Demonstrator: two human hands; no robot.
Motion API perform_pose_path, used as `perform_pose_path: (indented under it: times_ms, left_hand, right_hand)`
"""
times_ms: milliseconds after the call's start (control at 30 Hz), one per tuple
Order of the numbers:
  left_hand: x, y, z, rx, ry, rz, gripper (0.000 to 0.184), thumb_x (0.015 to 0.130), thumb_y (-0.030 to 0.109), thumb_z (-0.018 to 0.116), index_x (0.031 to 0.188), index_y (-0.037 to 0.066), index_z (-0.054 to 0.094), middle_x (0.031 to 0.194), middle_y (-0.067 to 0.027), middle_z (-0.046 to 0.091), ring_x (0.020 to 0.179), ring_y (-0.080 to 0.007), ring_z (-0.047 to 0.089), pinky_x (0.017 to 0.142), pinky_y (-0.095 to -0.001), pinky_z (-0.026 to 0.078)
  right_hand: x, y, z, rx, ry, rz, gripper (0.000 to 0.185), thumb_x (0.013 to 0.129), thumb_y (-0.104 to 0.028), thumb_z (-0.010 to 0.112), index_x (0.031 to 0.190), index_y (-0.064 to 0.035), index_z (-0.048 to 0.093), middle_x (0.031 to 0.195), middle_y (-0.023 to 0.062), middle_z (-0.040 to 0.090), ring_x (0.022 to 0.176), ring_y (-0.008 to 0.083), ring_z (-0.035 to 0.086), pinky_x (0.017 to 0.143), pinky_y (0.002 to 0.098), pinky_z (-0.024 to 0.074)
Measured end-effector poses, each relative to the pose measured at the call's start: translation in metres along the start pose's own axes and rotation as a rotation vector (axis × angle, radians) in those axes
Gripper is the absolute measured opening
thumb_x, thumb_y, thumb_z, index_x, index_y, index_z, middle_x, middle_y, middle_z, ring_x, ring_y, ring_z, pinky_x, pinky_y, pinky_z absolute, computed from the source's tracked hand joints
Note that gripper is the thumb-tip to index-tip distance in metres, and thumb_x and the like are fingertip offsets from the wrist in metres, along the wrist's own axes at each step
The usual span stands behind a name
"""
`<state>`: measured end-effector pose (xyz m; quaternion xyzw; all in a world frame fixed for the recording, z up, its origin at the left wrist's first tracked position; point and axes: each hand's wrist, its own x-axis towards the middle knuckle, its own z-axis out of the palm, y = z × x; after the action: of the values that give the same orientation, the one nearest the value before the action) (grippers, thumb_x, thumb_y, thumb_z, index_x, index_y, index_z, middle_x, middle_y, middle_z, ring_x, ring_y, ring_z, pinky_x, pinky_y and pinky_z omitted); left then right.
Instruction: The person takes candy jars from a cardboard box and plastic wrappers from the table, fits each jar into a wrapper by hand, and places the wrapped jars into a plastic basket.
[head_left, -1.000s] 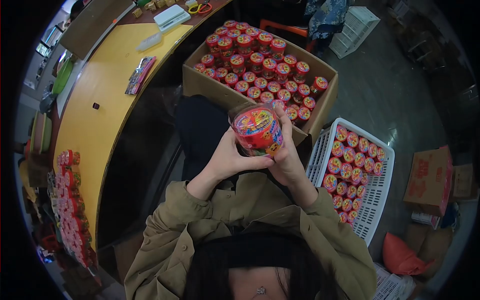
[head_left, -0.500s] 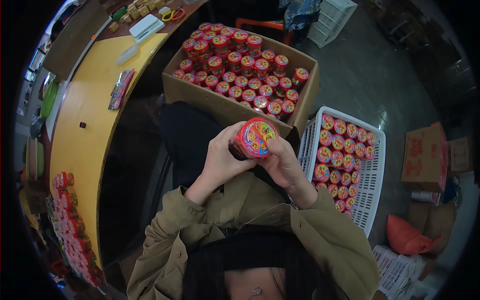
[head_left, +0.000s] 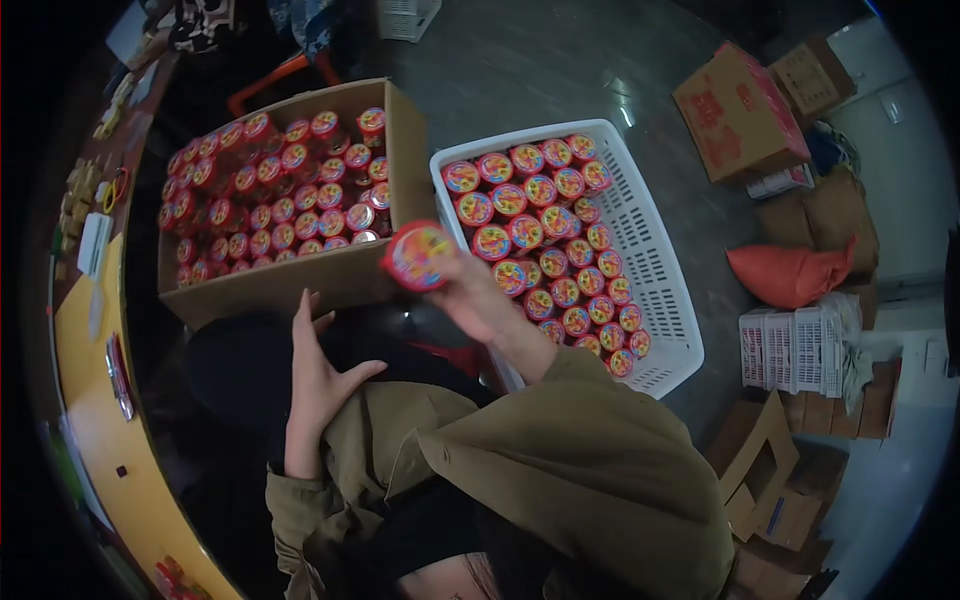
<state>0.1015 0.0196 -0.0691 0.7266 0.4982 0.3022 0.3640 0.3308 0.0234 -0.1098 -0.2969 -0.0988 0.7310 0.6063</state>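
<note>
Head view: right hand (head_left: 480, 305) grips one jar (head_left: 420, 258), fingers around its side, lid toward camera. Jar sits at that hand's fingertips, between carton (head_left: 285, 285) and basket (head_left: 655, 295), both holding similar jars. Left hand (head_left: 315, 385) empty, fingers spread, thumb out; it is left of and below the held jar, well apart from it.

A yellow, curved-edged worktop (head_left: 97, 430) is carrying a slim, dark pinkish packet (head_left: 118, 376), a small dark block (head_left: 122, 471) and clustered red jars (head_left: 176, 578)
</note>
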Motion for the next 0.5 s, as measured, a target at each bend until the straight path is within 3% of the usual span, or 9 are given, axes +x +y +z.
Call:
perform_pose_path:
  times_ms: [67, 100, 133, 167, 200, 267, 400, 433, 500]
  left_hand:
    - [-0.002, -0.009, -0.011, 0.066, 0.025, -0.082, 0.103, 0.057, 0.012, 0.083, 0.139, 0.005, 0.022, 0.132, -0.0174, 0.038, 0.108, -0.0287, 0.051, 0.091, -0.0368, 0.043]
    - [-0.004, -0.011, -0.017, 0.071, 0.056, -0.097, 0.095, 0.061, 0.008, 0.080, 0.138, 0.006, 0.025, 0.131, -0.0160, 0.041, 0.107, -0.0261, 0.053, 0.090, -0.0350, 0.044]
    - [-0.006, -0.014, -0.024, 0.092, 0.091, -0.110, 0.092, 0.062, 0.005, 0.078, 0.138, 0.006, 0.027, 0.129, -0.0154, 0.043, 0.105, -0.0249, 0.053, 0.089, -0.0342, 0.044]
    - [-0.008, -0.017, -0.032, 0.114, 0.127, -0.125, 0.088, 0.063, 0.003, 0.076, 0.137, 0.006, 0.029, 0.127, -0.0148, 0.045, 0.104, -0.0238, 0.054, 0.089, -0.0334, 0.044]
    - [-0.010, -0.018, -0.039, 0.117, 0.169, -0.127, 0.081, 0.065, 0.000, 0.073, 0.136, 0.005, 0.033, 0.125, -0.0144, 0.048, 0.103, -0.0227, 0.054, 0.089, -0.0333, 0.042]
    - [-0.014, -0.028, -0.058, 0.183, 0.247, -0.123, 0.076, 0.069, 0.001, 0.071, 0.135, 0.005, 0.035, 0.125, -0.0140, 0.048, 0.103, -0.0225, 0.054, 0.091, -0.0332, 0.041]
    - [-0.024, -0.068, -0.119, 0.367, 0.413, -0.071, 0.064, 0.078, 0.006, 0.067, 0.134, 0.005, 0.036, 0.124, -0.0154, 0.048, 0.106, -0.0239, 0.052, 0.092, -0.0327, 0.040]
    - [-0.028, -0.077, -0.141, 0.434, 0.477, -0.123, 0.062, 0.079, 0.007, 0.066, 0.134, 0.004, 0.036, 0.123, -0.0157, 0.049, 0.107, -0.0237, 0.052, 0.092, -0.0331, 0.040]
    - [-0.044, -0.127, -0.201, 0.536, 0.607, -0.170, 0.056, 0.082, 0.011, 0.065, 0.131, 0.003, 0.039, 0.119, -0.0153, 0.052, 0.106, -0.0223, 0.054, 0.089, -0.0324, 0.043]
  right_hand:
    - [0.004, -0.049, -0.051, 0.008, 0.175, -0.306, 0.041, 0.077, -0.017, 0.069, 0.111, -0.0053, 0.050, 0.106, 0.0068, 0.058, 0.098, 0.0167, 0.057, 0.086, 0.0328, 0.0471]
    - [0.010, -0.068, -0.095, -0.038, 0.290, -0.449, 0.034, 0.076, -0.017, 0.069, 0.104, -0.0077, 0.052, 0.103, 0.0046, 0.059, 0.093, 0.0131, 0.057, 0.077, 0.0275, 0.0472]
    - [0.004, -0.091, -0.127, -0.190, 0.540, -0.548, 0.038, 0.074, -0.018, 0.071, 0.104, -0.0089, 0.051, 0.100, 0.0020, 0.059, 0.083, 0.0091, 0.056, 0.065, 0.0230, 0.0425]
    - [0.009, -0.106, -0.164, -0.246, 0.634, -0.720, 0.045, 0.072, -0.019, 0.074, 0.107, -0.0077, 0.048, 0.093, 0.0000, 0.058, 0.074, 0.0069, 0.052, 0.059, 0.0210, 0.0363]
    - [0.003, -0.123, -0.191, -0.312, 0.758, -0.690, 0.050, 0.071, -0.020, 0.075, 0.109, -0.0059, 0.046, 0.091, 0.0002, 0.057, 0.074, 0.0064, 0.051, 0.060, 0.0226, 0.0379]
    - [0.004, -0.138, -0.243, -0.244, 0.817, -0.628, 0.027, 0.074, -0.017, 0.071, 0.097, -0.0079, 0.058, 0.084, -0.0005, 0.063, 0.074, 0.0104, 0.058, 0.065, 0.0249, 0.0435]
    - [0.011, -0.144, -0.275, -0.330, 0.691, -0.320, 0.029, 0.074, -0.018, 0.071, 0.098, -0.0075, 0.058, 0.084, 0.0004, 0.063, 0.074, 0.0123, 0.059, 0.066, 0.0275, 0.0459]
    - [0.011, -0.147, -0.277, -0.314, 0.675, -0.288, 0.048, 0.072, -0.019, 0.075, 0.109, -0.0031, 0.049, 0.095, 0.0047, 0.057, 0.081, 0.0132, 0.055, 0.068, 0.0265, 0.0453]
    - [0.013, -0.151, -0.275, -0.337, 0.621, -0.242, 0.045, 0.074, -0.019, 0.074, 0.109, -0.0032, 0.051, 0.099, 0.0059, 0.056, 0.087, 0.0142, 0.056, 0.074, 0.0289, 0.0472]
